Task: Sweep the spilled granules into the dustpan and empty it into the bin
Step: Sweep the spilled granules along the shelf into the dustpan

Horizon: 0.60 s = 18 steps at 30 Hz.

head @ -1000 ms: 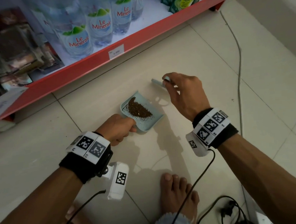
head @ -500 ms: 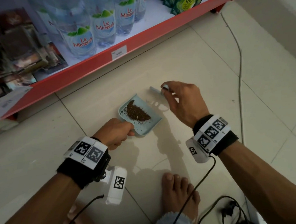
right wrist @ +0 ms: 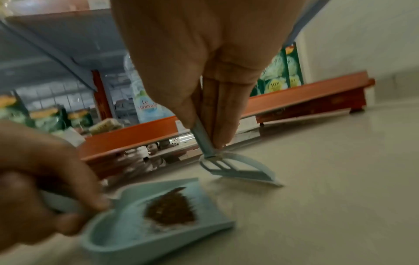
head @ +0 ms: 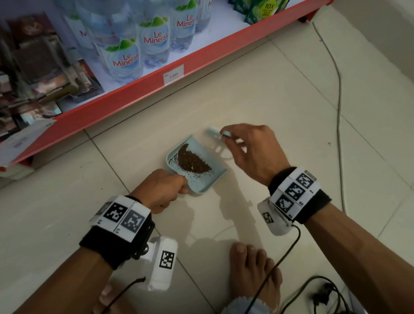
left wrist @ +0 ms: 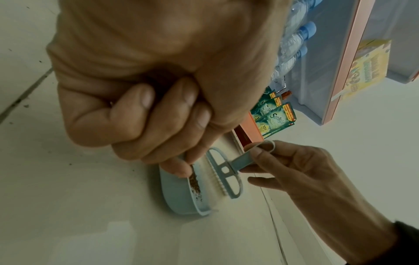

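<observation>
A small pale-blue dustpan (head: 202,181) lies on the tiled floor with a heap of brown granules (head: 193,160) in it. My left hand (head: 161,190) grips its handle at the near left; the handle is hidden in my fist. The dustpan (left wrist: 179,197) shows edge-on in the left wrist view, below my left hand (left wrist: 158,116). My right hand (head: 252,151) pinches the handle of a matching little brush (head: 213,132), just right of the pan's open edge. In the right wrist view the brush (right wrist: 240,166) touches the floor beyond the dustpan (right wrist: 127,231) and granules (right wrist: 170,209).
A red-edged shelf (head: 194,59) with water bottles (head: 125,57) and green sachets (head: 268,3) runs across the back. A cable (head: 338,86) trails along the floor at right. My bare feet (head: 253,271) and more cables (head: 321,301) are close below. No bin is in view.
Both hands, the dustpan and the brush sit slightly lower in the head view, as the camera shifted. The brush stays beside the pan's open edge.
</observation>
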Motion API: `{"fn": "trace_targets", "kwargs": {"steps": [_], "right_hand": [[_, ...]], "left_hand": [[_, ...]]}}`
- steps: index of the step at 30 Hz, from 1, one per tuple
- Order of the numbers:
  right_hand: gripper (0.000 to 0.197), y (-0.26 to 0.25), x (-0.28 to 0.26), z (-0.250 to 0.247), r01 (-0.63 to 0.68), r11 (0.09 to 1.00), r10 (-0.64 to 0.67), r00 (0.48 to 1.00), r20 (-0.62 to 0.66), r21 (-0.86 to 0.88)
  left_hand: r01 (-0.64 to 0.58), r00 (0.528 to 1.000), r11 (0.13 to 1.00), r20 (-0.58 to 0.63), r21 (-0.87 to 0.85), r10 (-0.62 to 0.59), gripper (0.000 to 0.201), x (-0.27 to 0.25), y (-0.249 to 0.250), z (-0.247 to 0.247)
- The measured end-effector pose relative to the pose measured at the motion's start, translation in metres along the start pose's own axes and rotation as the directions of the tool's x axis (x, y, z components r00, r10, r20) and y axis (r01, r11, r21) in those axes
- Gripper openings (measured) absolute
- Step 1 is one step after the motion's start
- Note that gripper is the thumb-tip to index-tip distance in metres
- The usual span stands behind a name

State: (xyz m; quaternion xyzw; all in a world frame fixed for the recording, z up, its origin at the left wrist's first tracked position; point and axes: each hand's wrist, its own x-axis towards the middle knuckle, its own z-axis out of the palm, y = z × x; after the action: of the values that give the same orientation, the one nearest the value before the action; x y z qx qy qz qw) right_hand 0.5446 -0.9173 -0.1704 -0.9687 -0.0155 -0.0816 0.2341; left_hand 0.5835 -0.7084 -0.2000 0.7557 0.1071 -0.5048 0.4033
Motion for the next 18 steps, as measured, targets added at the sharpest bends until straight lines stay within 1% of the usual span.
{"fn": "trace_targets", "kwargs": {"steps": [1, 2, 4, 6, 8, 9, 11, 13, 15, 16, 18], "right_hand": [[0.018, -0.004, -0.003, 0.002, 0.002, 0.997, -0.004, 1.000, 0.029, 0.081], [0.017, -0.007, -0.005, 0.003, -0.006, 0.987, 0.002, 1.000, 0.026, 0.159], [0.014, -0.011, -0.007, 0.002, -0.030, 0.967, 0.044, 0.998, -0.049, 0.253], [0.013, -0.012, -0.003, -0.002, -0.033, 0.967, 0.071, 0.987, -0.144, 0.254], [0.014, -0.008, 0.001, -0.006, -0.028, 0.980, 0.072, 0.973, -0.218, 0.199], [0.015, -0.006, 0.004, -0.007, -0.037, 0.986, 0.075, 0.970, -0.233, 0.164], [0.019, -0.002, 0.005, -0.007, -0.060, 0.996, 0.073, 0.977, -0.201, 0.068], [0.021, -0.004, 0.002, -0.002, -0.051, 0.999, 0.052, 0.994, -0.096, 0.014], [0.020, -0.011, -0.006, 0.003, -0.053, 0.994, 0.053, 0.999, 0.004, 0.097], [0.018, -0.015, -0.009, 0.005, -0.071, 0.983, 0.069, 0.997, 0.020, 0.168], [0.014, -0.020, -0.012, 0.005, -0.093, 0.959, 0.103, 0.994, -0.025, 0.269]], "left_hand": [[-0.003, 1.000, 1.000, 0.002, -0.002, 0.003, 0.023, -0.001, 0.000, 0.000], [-0.003, 1.000, 1.000, 0.003, -0.003, 0.003, 0.022, -0.001, -0.001, -0.001], [0.000, 1.000, 1.000, 0.000, -0.002, 0.000, 0.022, -0.002, -0.003, -0.001], [0.004, 1.000, 1.000, 0.000, -0.002, -0.004, 0.022, -0.002, -0.004, -0.002], [0.010, 1.000, 1.000, -0.002, 0.001, -0.010, 0.022, -0.002, -0.005, -0.002], [0.013, 1.000, 1.000, -0.004, 0.003, -0.012, 0.021, -0.002, -0.005, -0.003], [0.016, 1.000, 1.000, -0.006, 0.006, -0.016, 0.021, -0.002, -0.006, -0.003], [0.016, 1.000, 1.000, -0.005, 0.006, -0.016, 0.021, -0.002, -0.007, -0.003], [0.017, 1.000, 1.000, -0.003, 0.006, -0.017, 0.021, -0.002, -0.008, -0.004], [0.017, 1.000, 1.000, -0.002, 0.005, -0.017, 0.021, -0.002, -0.009, -0.004], [0.017, 1.000, 1.000, -0.003, 0.002, -0.017, 0.021, -0.001, -0.010, -0.006]]}}
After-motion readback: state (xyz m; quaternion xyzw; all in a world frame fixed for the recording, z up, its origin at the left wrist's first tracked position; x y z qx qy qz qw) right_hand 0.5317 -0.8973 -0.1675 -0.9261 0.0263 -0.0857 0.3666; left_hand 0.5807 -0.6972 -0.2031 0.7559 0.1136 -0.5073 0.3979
